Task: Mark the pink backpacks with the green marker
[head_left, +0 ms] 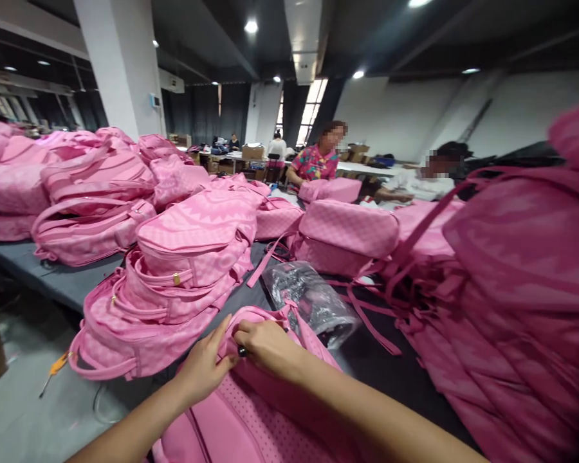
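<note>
A pink backpack (275, 399) lies close in front of me, with its dotted mesh panel facing up. At its top edge my left hand (203, 368) is closed around the pink fabric, thumb on the near side and fingers behind. Just to the right, my right hand (265, 347) is curled against the same edge. A small black piece (242, 351) shows at its fingers; its kind is too small to make out. Beyond the hands lies a crumpled clear plastic bag (309, 299) with dark contents.
Stacked pink backpacks (193, 257) stand left on the dark table (53, 273), and a tall pile (511, 308) rises at right. An orange-handled tool (58, 365) hangs near the left edge. Across the table, a person in a flowered shirt (316, 164) handles a pink bag.
</note>
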The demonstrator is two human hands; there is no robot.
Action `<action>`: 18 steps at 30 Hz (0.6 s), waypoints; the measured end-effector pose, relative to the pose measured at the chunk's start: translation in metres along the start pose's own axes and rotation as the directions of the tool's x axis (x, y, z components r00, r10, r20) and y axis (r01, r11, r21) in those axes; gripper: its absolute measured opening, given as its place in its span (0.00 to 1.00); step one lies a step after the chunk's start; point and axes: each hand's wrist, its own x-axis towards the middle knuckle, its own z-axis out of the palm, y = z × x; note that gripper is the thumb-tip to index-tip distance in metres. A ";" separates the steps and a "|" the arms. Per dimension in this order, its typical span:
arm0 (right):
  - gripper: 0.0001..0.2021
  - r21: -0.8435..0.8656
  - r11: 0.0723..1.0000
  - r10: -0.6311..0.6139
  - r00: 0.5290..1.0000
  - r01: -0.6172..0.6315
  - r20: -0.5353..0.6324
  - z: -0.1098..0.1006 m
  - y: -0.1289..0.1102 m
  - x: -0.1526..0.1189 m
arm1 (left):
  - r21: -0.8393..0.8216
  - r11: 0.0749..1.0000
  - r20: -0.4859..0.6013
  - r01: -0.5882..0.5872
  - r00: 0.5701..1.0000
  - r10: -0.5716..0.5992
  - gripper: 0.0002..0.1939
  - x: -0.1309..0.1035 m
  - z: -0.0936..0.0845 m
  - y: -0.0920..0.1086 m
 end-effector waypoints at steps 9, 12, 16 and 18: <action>0.12 -0.115 0.975 0.217 0.923 -0.189 0.319 -0.015 0.017 -0.105 | -0.014 0.999 -0.031 0.041 0.999 -0.042 0.33 0.003 0.001 -0.002; 0.16 -0.142 0.933 0.360 0.868 -0.331 0.342 -0.013 0.013 -0.127 | -0.067 0.994 -0.021 0.087 0.996 -0.089 0.38 0.004 0.000 -0.003; 0.14 0.104 0.801 0.550 0.793 -0.590 0.264 -0.024 -0.013 -0.131 | -0.160 0.979 0.104 0.126 0.988 -0.111 0.37 -0.003 -0.010 -0.007; 0.13 0.306 0.666 0.564 0.728 -0.680 0.390 -0.030 -0.031 -0.143 | -0.152 0.981 0.095 0.122 0.990 -0.108 0.28 -0.008 -0.019 0.009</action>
